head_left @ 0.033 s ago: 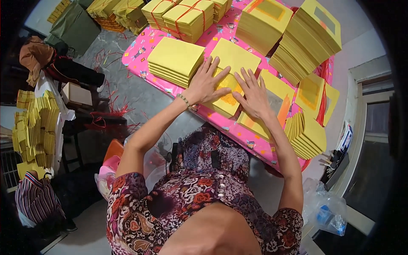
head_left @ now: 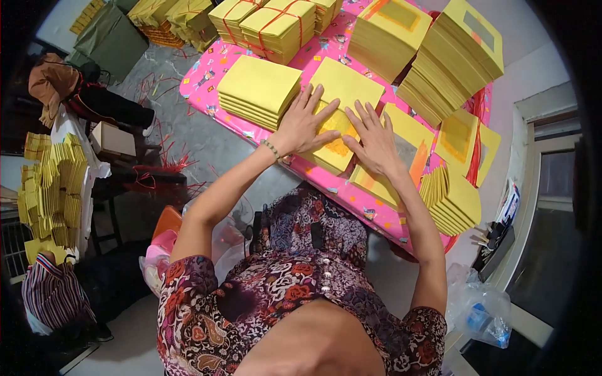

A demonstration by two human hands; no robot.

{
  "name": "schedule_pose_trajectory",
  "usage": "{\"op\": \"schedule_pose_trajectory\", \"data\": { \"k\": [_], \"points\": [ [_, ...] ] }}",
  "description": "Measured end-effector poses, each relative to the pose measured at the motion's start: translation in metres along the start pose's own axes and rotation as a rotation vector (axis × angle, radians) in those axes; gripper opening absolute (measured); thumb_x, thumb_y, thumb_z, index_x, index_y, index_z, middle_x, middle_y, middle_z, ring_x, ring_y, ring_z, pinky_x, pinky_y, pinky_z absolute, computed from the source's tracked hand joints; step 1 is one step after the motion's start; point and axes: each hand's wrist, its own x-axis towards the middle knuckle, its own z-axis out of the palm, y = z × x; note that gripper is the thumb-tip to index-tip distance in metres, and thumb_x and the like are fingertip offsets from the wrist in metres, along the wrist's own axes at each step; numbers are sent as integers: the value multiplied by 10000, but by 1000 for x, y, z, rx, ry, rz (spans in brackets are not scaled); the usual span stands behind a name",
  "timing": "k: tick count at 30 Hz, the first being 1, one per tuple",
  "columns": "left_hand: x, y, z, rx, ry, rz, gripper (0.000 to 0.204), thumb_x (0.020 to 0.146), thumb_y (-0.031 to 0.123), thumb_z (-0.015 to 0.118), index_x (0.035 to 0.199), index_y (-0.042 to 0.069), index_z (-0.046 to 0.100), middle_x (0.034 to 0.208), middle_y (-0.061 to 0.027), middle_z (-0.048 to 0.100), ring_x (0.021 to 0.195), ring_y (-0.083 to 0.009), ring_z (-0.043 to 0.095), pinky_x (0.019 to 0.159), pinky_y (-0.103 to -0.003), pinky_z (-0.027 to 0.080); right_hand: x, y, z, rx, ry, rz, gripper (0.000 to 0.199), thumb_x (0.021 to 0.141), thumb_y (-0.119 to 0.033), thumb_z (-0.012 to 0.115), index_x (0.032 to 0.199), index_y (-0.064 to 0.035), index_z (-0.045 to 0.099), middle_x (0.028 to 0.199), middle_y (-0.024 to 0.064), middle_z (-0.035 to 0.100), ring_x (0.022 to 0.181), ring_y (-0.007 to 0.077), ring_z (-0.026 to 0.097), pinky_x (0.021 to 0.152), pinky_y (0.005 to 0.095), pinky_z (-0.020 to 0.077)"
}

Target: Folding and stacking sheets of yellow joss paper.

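- Nearest, the small stack of yellow paper sheets (head_left: 337, 141) lies flat at the near edge of the tabletop (head_left: 207, 81), which wears a pink patterned cover; both hands rest on this stack.
- The left hand (head_left: 305, 125) lies palm down on the stack's left part, fingers (head_left: 326, 108) spread and flat, pressing rather than gripping anything.
- The right hand (head_left: 375, 141) lies beside it on the right part, fingers likewise splayed and unclenched; the two hands nearly meet over an orange printed patch.
- Judged from its look, the paper is thin, light and limp: single sheets would bend and slide on each other, so the stack is best squared under flat palms and lifted by pinching two opposite edges, with support beneath.
- The stack looks nearly square, so no long axis is plain; its sides run skew to the tabletop's near edge, one corner pointing toward the person.
- Just left of the hands, a thicker yellow sheet stack (head_left: 258, 91) sits apart from the left hand.
- Right of the right hand, loose yellow sheets with orange print (head_left: 407, 135) overlap, and a fanned yellow bundle (head_left: 451, 200) sits toward the near right corner.
- Farther back, tall yellow stacks (head_left: 458, 56) crowd the far right side, and bundles tied with red string (head_left: 276, 25) stand at the far edge.
- Off the tabletop to the left, more yellow paper (head_left: 53, 188) is piled on a rack.
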Motion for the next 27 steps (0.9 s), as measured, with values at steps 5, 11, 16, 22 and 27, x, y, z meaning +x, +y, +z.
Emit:
{"op": "schedule_pose_trajectory", "data": {
  "k": [5,11,16,22,27],
  "points": [
    [-3,1,2,-24,5,-14,774,928,685,445,1539,216,365,1551,-300,284,1447,-518,206,1191,-539,211,4,-13,5,-24,41,27,717,983,-637,380,1562,-220,310,1632,87,245,1500,336,205,1194,588,155],
    [-5,-2,2,-131,40,-45,879,933,666,467,1527,33,332,1563,-290,268,1474,-448,205,1198,-510,214,1,-9,12,-2,61,33,693,996,-612,378,1569,-230,292,1632,80,249,1497,339,209,1186,591,171],
    [-3,-1,0,-93,26,-49,914,935,661,472,1505,-38,325,1563,-293,265,1483,-415,204,1200,-502,216,3,-6,16,-7,83,14,646,1015,-565,372,1563,-227,310,1629,81,259,1497,338,211,1181,591,176],
    [0,-1,-1,-65,-10,-62,862,959,613,479,1531,-1,284,1580,-280,236,1497,-405,176,1197,-499,232,10,4,7,4,168,-19,542,993,-362,532,1493,-180,429,1525,124,418,1410,310,368,1128,551,270],
    [0,-1,1,-134,20,-93,835,969,579,484,1538,7,267,1582,-277,234,1492,-424,175,1194,-516,229,25,11,1,10,302,-54,411,904,-221,674,1288,-92,602,1305,112,590,1156,272,565,977,449,421]
  ]
}}
